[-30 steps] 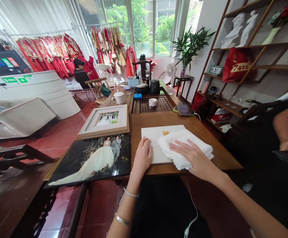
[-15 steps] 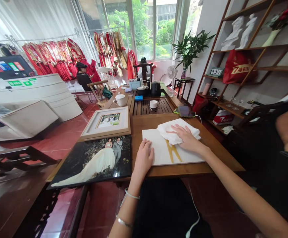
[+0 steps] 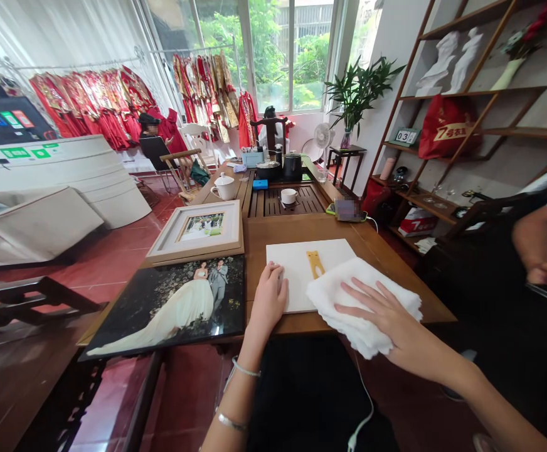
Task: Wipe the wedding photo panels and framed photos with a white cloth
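Observation:
A thin white board (image 3: 290, 263) lies flat on the wooden table, with a yellow, long-legged figure (image 3: 313, 260) on it. At the board's left edge, my left hand (image 3: 270, 292) has its fingers curled together and holds that edge. My right hand (image 3: 379, 314) lies flat with fingers spread, pressing a bunched white cloth (image 3: 332, 285) from above. This cloth covers the lower right of the board and hangs past its front edge. Part of the figure's legs is hidden under the cloth.
Left of the board lie a glossy wedding photo panel (image 3: 174, 307) and a framed photo (image 3: 158, 245). Beyond them are a lidded white cup (image 3: 224, 188), a tea tray (image 3: 308, 204) with a white cup (image 3: 288, 196), and a phone (image 3: 347, 210). Another person's hand (image 3: 544, 273) is at right.
My right hand and the cloth have slid toward me and to the right, uncovering the figure's upper part. My left hand stays at the board's left edge.

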The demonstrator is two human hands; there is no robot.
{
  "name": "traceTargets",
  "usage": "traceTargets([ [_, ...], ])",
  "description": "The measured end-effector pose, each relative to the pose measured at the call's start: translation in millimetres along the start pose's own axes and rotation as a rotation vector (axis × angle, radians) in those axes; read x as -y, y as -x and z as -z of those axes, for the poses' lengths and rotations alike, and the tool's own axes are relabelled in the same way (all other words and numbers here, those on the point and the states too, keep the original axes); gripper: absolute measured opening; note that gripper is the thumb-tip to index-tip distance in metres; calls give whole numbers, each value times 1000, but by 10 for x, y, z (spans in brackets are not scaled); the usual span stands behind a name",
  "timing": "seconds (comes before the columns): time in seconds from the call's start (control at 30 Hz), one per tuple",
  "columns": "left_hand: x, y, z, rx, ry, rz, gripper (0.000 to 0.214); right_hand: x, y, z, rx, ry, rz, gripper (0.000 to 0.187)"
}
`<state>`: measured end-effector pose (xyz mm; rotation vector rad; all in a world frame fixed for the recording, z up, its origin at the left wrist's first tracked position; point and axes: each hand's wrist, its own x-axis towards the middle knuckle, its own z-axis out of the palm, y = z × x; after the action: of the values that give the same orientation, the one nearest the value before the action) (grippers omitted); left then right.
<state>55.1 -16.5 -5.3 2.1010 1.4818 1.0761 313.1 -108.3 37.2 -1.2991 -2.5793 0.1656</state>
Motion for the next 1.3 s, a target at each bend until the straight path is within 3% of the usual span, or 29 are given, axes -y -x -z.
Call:
traceTargets([
  [0.13, 6, -1, 10, 2, 16, 5, 28, -87, -134, 5, 8, -11, -30, 82],
  [0.5, 34, 9, -1, -7, 43, -28, 28, -606, -1019, -68, 16, -3, -152, 77],
  [0.67, 21, 7, -13, -18, 49, -20, 28, -679, -1196, -73, -8, 7, -173, 73],
  [0.83, 16, 11, -31, -40, 53, -28, 27, -490, -1028, -169, -57, 69, -158, 74],
  [0.97, 2, 13, -32, -30, 37, -10, 28, -198, -662, -205, -70, 85, -99, 83],
  [1.1, 2, 5, -27, -3, 22, -1, 30, 23, -334, -151, -50, 51, -43, 78],
  [1.3, 18, -2, -25, -3, 11, -13, 30, -46, -328, -109, -80, -4, -50, 63],
])
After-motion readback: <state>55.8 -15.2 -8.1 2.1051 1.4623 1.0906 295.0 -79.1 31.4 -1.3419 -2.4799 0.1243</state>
